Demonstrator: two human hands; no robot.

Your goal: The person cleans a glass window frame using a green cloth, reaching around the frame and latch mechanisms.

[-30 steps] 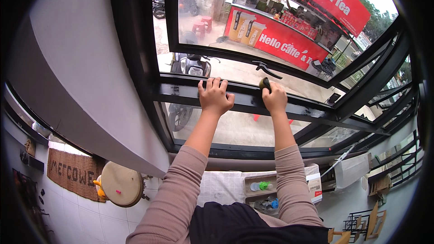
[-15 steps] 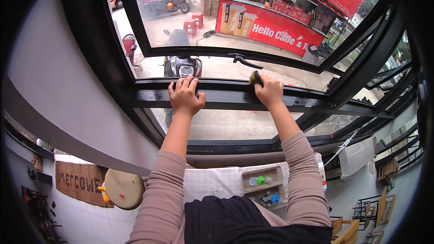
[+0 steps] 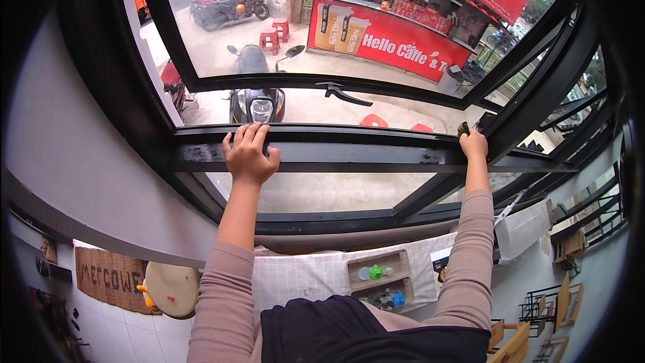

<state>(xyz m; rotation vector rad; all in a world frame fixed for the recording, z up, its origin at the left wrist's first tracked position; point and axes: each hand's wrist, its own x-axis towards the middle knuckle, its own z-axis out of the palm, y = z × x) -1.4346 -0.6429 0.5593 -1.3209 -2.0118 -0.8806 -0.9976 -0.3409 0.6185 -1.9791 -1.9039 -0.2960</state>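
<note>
Doormat (image 3: pixel 111 281), brown, rectangular and coarsely woven, lies on white floor tiles (image 3: pixel 141 336) at near left, beside a round stand with a cream top (image 3: pixel 168 279) that bears a small red object (image 3: pixel 170 299). To the right, a person's left hand (image 3: pixel 250 156), bare below a pale brown ribbed sleeve (image 3: pixel 225 289), rests on a glossy black horizontal window rail (image 3: pixel 349 154); its fingers are slightly parted and bent at the far edge, the thumb set wide of them. Whether anything lies beneath the palm cannot be told. Outside, past the fingertips, stands a black scooter (image 3: pixel 261 109), with red plastic stools (image 3: pixel 280 30) farther off. At centre, a black-framed glass sash (image 3: pixel 215 83) with a curved black handle (image 3: pixel 346 95) stands open beyond the rail; a red-fronted stall (image 3: pixel 403 54) shows through its pane. On the near side, a table under a white checked cloth (image 3: pixel 295 282) holds a grey-brown, two-compartment tray (image 3: pixel 399 262), a green-topped clear container (image 3: pixel 378 271) in its far section and a blue-topped one (image 3: pixel 399 298) in its near section. At right, the right hand (image 3: pixel 474 144) closes its fingers around a small olive-green and black pad (image 3: pixel 463 129), held by the rail's right end and partly hidden. Pale wooden furniture (image 3: pixel 517 343) stands at near right.
</note>
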